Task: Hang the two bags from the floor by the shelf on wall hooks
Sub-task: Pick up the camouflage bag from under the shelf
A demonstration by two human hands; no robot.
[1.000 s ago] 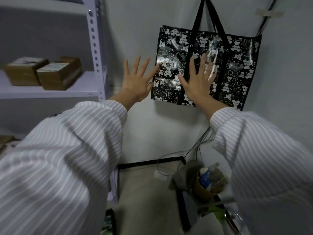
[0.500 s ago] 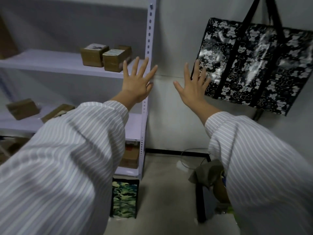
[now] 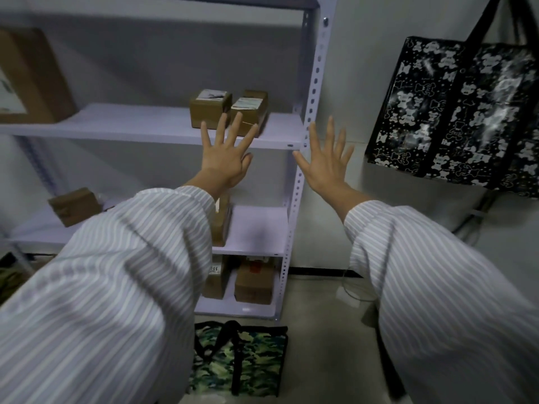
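A black bag with a white bear print (image 3: 455, 112) hangs by its black straps on the wall at the right; its hook is out of frame. A green camouflage bag (image 3: 242, 363) with black handles stands on the floor at the foot of the shelf, partly hidden by my left sleeve. My left hand (image 3: 226, 153) and my right hand (image 3: 326, 156) are both raised in front of me with fingers spread, holding nothing. Neither hand touches a bag.
A white metal shelf unit (image 3: 303, 176) fills the left side, with several brown cardboard boxes (image 3: 210, 107) on its boards. Cables (image 3: 472, 217) run down the wall below the hanging bag. Bare grey floor (image 3: 326, 345) lies right of the camouflage bag.
The view has swung left and down from the hanging black bag toward the shelf. My right hand has come off that bag, and the camouflage bag on the floor has come into sight.
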